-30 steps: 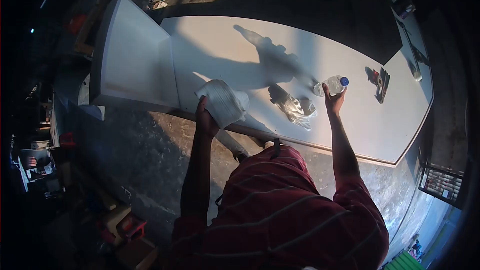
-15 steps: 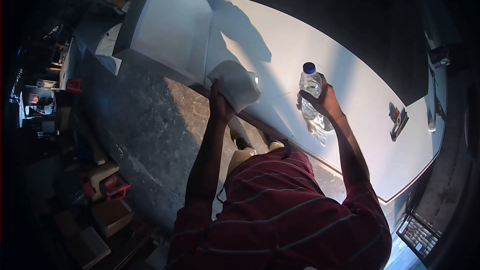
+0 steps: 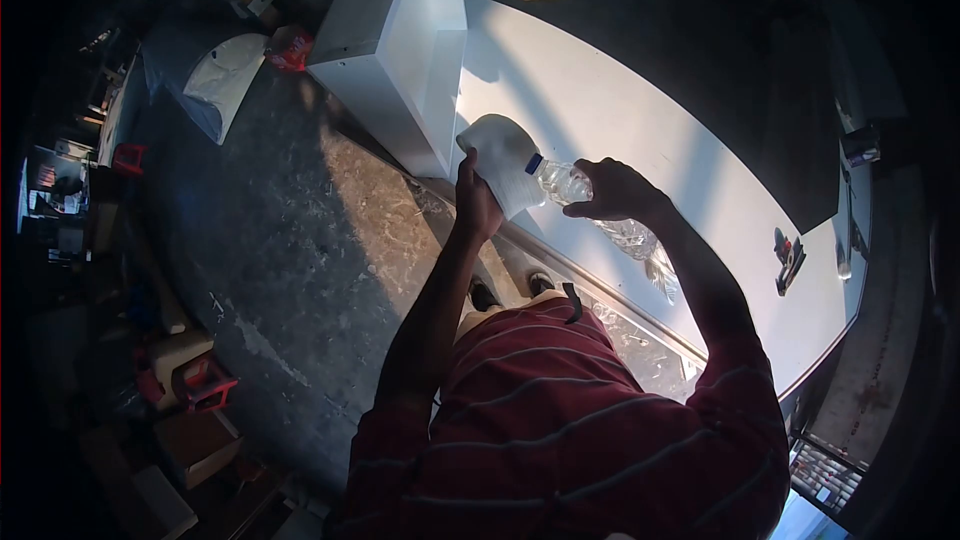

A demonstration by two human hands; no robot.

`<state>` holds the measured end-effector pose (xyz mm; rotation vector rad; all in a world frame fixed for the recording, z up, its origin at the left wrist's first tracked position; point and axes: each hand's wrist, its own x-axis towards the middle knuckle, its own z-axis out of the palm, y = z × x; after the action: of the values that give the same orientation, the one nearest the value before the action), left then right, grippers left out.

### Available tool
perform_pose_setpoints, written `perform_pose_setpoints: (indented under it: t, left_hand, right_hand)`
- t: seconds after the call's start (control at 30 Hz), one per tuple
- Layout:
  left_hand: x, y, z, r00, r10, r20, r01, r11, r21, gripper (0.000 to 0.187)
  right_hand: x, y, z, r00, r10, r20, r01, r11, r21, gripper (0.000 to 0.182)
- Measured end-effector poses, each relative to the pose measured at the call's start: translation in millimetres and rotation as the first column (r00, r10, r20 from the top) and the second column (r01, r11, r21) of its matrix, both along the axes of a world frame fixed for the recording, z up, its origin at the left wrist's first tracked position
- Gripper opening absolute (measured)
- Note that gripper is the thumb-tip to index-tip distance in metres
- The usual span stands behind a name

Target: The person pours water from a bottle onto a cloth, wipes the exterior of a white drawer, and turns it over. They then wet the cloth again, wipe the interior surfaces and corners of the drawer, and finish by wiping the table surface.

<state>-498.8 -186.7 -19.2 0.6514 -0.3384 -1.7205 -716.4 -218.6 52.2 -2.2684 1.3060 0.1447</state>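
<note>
My left hand (image 3: 478, 202) grips a pale folded cloth (image 3: 500, 162) by its lower left edge; the exact material is hard to tell. In my right hand (image 3: 622, 190) is a clear plastic bottle (image 3: 564, 182) with a blue cap, fingers wrapped round its body. The bottle lies tilted almost on its side, its capped end pointing left at the cloth and right up against it in this view. Both are held over the white panel (image 3: 720, 230), which carries bright glints of light through the bottle.
An upright white box-like panel unit (image 3: 390, 70) stands at the left end of the surface. A small dark-and-red tool (image 3: 789, 260) lies at the right. Red plastic stools (image 3: 205, 380) and cardboard boxes (image 3: 195, 445) sit on the concrete floor (image 3: 270, 240) to the left.
The bottle has gone from upright to tilted on its side and moved left towards the cloth. My left hand has shifted slightly right, and the whole view has turned a little.
</note>
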Motion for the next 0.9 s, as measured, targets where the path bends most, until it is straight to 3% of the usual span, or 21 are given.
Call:
perform_pose_setpoints:
  t: [0.2,0.33,0.9]
  left_hand:
    - [8.7,-0.8,-5.9,0.998,-0.066,-0.01,0.065,0.998,-0.019,0.073]
    - [9.2,-4.0,-12.4,0.997,-0.072,-0.033,0.071,0.997,-0.031,0.075]
    - [1.5,-33.4,-38.8,0.992,-0.076,-0.105,0.077,0.997,0.001,0.072]
  right_hand:
    - [19.4,-2.5,8.8,0.996,-0.024,-0.08,0.032,0.995,0.097,0.067]
    - [23.4,-6.0,8.4,0.993,0.015,-0.115,-0.008,0.998,0.067,0.065]
    - [19.1,-33.6,3.4,0.996,-0.012,-0.083,0.026,0.984,0.174,0.063]
